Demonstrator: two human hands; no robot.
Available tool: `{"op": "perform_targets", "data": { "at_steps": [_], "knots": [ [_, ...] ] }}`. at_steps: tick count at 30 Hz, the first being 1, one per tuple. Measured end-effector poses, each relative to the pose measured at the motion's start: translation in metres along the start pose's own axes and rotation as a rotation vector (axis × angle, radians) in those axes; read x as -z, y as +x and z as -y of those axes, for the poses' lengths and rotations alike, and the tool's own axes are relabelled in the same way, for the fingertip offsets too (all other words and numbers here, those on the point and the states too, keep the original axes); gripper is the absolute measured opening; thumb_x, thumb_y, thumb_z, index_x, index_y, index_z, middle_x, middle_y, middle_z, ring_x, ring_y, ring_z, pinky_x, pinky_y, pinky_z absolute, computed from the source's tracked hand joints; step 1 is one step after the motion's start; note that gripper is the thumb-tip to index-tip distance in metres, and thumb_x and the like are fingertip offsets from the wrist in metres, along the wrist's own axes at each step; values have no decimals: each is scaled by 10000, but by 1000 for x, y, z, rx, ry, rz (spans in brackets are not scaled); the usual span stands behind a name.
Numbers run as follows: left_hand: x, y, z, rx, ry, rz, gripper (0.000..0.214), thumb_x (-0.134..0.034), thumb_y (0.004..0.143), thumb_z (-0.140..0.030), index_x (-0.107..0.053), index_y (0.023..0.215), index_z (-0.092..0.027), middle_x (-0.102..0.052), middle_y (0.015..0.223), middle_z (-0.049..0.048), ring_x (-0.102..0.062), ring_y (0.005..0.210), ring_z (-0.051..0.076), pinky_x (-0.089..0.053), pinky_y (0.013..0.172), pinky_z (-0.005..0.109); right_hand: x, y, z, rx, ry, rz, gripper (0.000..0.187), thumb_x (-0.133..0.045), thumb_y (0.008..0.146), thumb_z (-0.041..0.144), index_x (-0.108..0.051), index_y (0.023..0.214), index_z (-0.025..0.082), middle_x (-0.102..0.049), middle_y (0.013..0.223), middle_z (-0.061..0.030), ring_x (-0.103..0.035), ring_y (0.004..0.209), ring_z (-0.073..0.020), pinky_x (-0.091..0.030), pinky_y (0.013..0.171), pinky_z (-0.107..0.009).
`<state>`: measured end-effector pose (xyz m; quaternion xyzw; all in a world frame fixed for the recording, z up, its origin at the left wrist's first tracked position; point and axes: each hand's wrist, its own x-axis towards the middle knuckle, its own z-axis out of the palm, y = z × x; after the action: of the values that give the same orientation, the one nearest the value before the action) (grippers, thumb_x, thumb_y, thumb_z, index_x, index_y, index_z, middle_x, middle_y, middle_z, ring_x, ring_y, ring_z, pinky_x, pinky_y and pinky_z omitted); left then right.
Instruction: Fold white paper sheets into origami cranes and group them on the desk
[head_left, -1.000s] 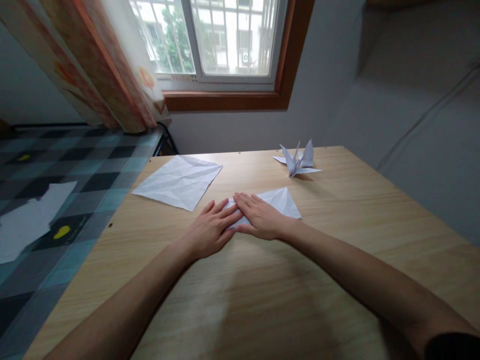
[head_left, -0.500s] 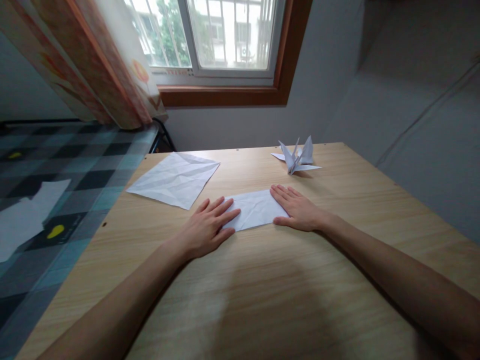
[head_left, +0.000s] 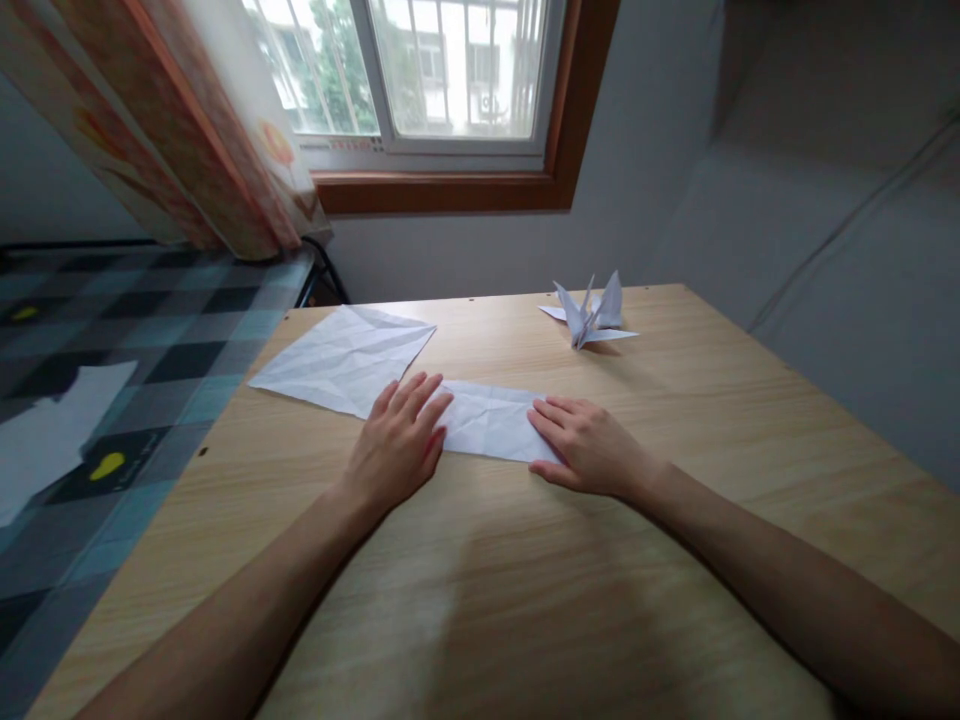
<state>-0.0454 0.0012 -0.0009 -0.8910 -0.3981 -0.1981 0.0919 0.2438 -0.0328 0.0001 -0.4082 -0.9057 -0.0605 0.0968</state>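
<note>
One creased white paper strip (head_left: pixel 491 424) lies flat near the middle of the table (head_left: pixel 480 590), between the person's two hands. The left hand (head_left: pixel 397 440) is palm down at its left end, fingers extended and slightly spread; no pinch is seen, and how firmly it presses cannot be told. The right hand (head_left: pixel 589 447) lies over the right end, fingers close together, thumb set apart at the near edge; it appears laid flat, pressure likewise undetermined.

One larger white sheet (head_left: pixel 341 360), creased, lies beyond the left hand, its near corner running behind that hand. Whether it touches the strip cannot be told.

Toward the far edge, right of centre, stands folded white paper work (head_left: pixel 589 318) with pointed wings; whether one figure or two close together cannot be determined.

Left of the table, white paper (head_left: pixel 64 420), number of pieces unclear, rests on one chequered cloth (head_left: pixel 195 360). Beyond are one window (head_left: pixel 457 80), two panes visible, and a flowered curtain (head_left: pixel 202 130).
</note>
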Motion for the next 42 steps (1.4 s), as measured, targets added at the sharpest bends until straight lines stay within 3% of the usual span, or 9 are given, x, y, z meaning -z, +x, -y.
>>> {"op": "perform_targets", "data": {
  "at_steps": [4, 8, 12, 16, 24, 32, 36, 40, 42],
  "knots": [
    [4, 2, -14, -318, -110, 41, 359, -521, 957, -368, -578, 1257, -180, -602, 1364, 127, -546, 1280, 276, -442, 1066, 450, 1, 8, 17, -21, 26, -14, 801, -527, 865, 684, -575, 1284, 3, -609, 1296, -266, -583, 1158, -376, -467, 965, -486],
    [1, 4, -20, -325, -120, 112, 362, -498, 979, -425, -585, 1237, -187, -617, 1338, 130, -642, 1142, 245, -528, 957, 388, 5, 10, 24, -32, 7, 12, 752, -505, 892, 654, -579, 1269, 7, -616, 1274, -270, -590, 1127, -372, -450, 939, -484],
    [-2, 6, -20, -369, -47, 98, 256, -399, 1022, -286, -626, 1073, -179, -697, 1170, 101, -677, 1055, 220, -562, 875, 350, 8, 11, 29, -11, -57, 58, 618, -516, 921, 538, -591, 1236, 12, -650, 1179, -265, -619, 1050, -362, -435, 903, -483],
    [0, 7, -21, -443, 5, 119, 250, -373, 1000, -170, -615, 1058, -146, -709, 1082, 122, -683, 1008, 235, -580, 798, 353, 9, 11, 32, 8, -48, 70, 576, -527, 904, 524, -604, 1197, 35, -668, 1112, -239, -626, 1015, -341, -442, 865, -444],
    [1, 7, -21, -375, 1, 139, 259, -378, 1017, -273, -616, 1029, -170, -703, 1042, 102, -680, 999, 218, -566, 826, 334, 14, 10, 25, 94, -2, 112, 297, -582, 808, 283, -634, 1048, 116, -681, 1055, -157, -634, 964, -274, -447, 834, -373],
    [5, 8, -21, -362, -74, 150, 431, -396, 991, -517, -622, 971, -150, -690, 1005, 125, -682, 933, 249, -569, 791, 372, -2, 10, 18, 95, 30, -42, 135, -506, 933, 181, -639, 916, 167, -710, 892, -99, -638, 828, -199, -421, 754, -308],
    [3, 5, -20, -312, -133, 132, 341, -424, 999, -432, -634, 945, -168, -682, 969, 102, -677, 931, 221, -559, 808, 349, -7, 8, 15, 58, 68, -116, 193, -493, 956, 238, -650, 868, 169, -712, 824, -82, -628, 749, -195, -417, 709, -309],
    [2, 3, -19, -277, -153, 100, 313, -381, 1006, -279, -667, 920, -185, -680, 945, 82, -665, 904, 181, -550, 808, 322, -8, 5, 9, 164, 220, -178, 412, -553, 895, 563, -664, 957, 171, -727, 927, -102, -642, 830, -232, -460, 757, -341],
    [3, 3, -19, -272, -138, 71, 309, -402, 996, -270, -677, 892, -176, -683, 931, 79, -657, 861, 177, -542, 761, 313, -9, 5, 7, 186, 274, -204, 474, -564, 872, 616, -666, 993, 169, -733, 970, -111, -648, 866, -246, -479, 777, -356]
  ]
}}
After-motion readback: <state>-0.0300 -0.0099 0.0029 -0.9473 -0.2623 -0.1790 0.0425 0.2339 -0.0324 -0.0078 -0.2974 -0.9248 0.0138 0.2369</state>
